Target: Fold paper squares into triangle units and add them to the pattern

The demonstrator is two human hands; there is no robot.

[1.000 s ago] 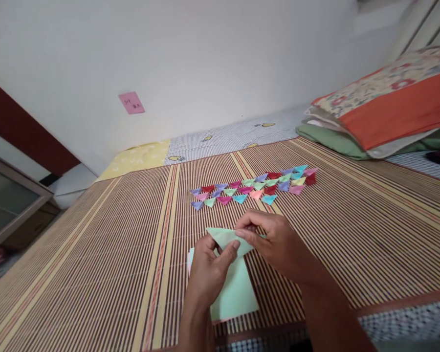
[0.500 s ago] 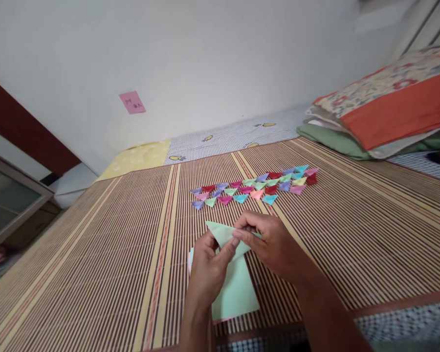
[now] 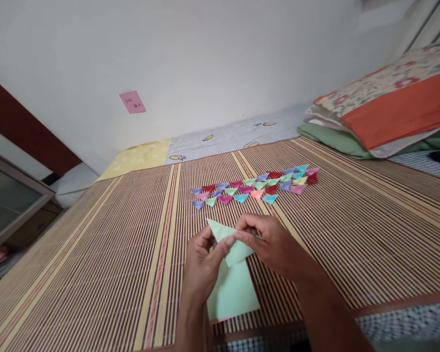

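Note:
A light green sheet of paper, folded to a triangle with its point up to the left, is held between both hands. My left hand pinches its left side, thumb in front. At the fold's middle, my right hand grips the paper with thumb and curled forefinger. Below them a stack of paper, pale green on top, lies on the striped mat, partly hidden by my left hand. Beyond the hands, several small folded paper triangles in many colours lie in rows.
A folded bedding pile with an orange band lies at the back right. A pink note is stuck to the white wall. Patterned cloth shows beyond the mat, and a framed glass panel stands at the left.
My left hand has shifted slightly left and its thumb has moved back from the right thumb. More of the held paper's lower part shows.

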